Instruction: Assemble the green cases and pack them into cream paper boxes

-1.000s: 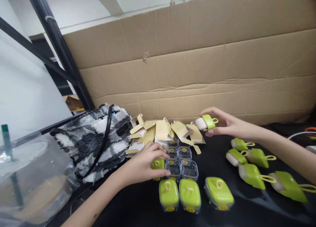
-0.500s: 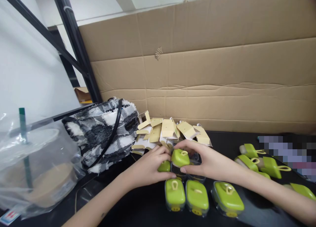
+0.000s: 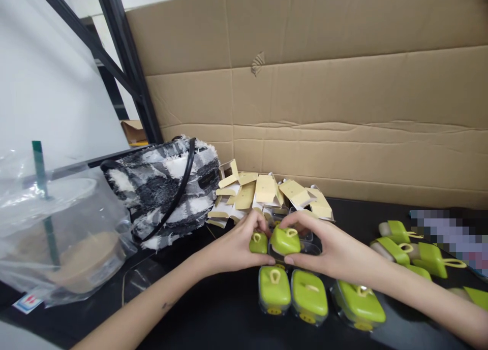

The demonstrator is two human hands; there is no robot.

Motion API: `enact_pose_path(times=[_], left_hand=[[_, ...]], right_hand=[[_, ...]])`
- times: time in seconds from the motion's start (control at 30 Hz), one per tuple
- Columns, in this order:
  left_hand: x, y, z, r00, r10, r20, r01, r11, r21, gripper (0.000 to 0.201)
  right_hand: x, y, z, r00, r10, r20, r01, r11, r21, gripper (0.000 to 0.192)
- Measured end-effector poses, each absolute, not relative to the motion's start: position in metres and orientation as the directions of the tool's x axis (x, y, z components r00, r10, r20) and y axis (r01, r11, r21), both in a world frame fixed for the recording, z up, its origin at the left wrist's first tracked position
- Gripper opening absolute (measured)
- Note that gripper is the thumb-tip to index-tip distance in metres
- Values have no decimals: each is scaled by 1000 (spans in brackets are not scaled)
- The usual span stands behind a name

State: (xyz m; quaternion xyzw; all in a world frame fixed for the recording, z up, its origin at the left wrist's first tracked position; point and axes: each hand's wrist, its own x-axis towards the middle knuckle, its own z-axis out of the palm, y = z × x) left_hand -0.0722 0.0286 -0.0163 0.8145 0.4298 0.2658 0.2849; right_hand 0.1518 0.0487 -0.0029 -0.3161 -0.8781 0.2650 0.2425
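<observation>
Two bare hands meet over a black worktop (image 3: 213,314). The right hand (image 3: 328,251) pinches a green lid (image 3: 285,240) between thumb and fingers (image 3: 293,219), its long axis running left to right, loop facing up. The left hand (image 3: 238,243) curls closed around a neighbouring green-lidded case (image 3: 258,242), just beside it, touching.

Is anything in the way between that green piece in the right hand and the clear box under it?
Nothing visible. The right hand holds the green piece directly over a clear box, apparently touching it. The left hand grips the neighbouring box, beside, not between.
</observation>
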Motion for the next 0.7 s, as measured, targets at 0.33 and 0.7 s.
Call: enact_pose_path(times=[0.33,0.7], left_hand=[[-71,31,-18,501,850,164,486,-433,759,48],[-71,31,-18,492,856,158,491,-423,762,47]], right_hand=[[147,48,-8,-721,643,257,441,712,-547,35],[146,45,-10,-713,645,276,472,732,-491,32]])
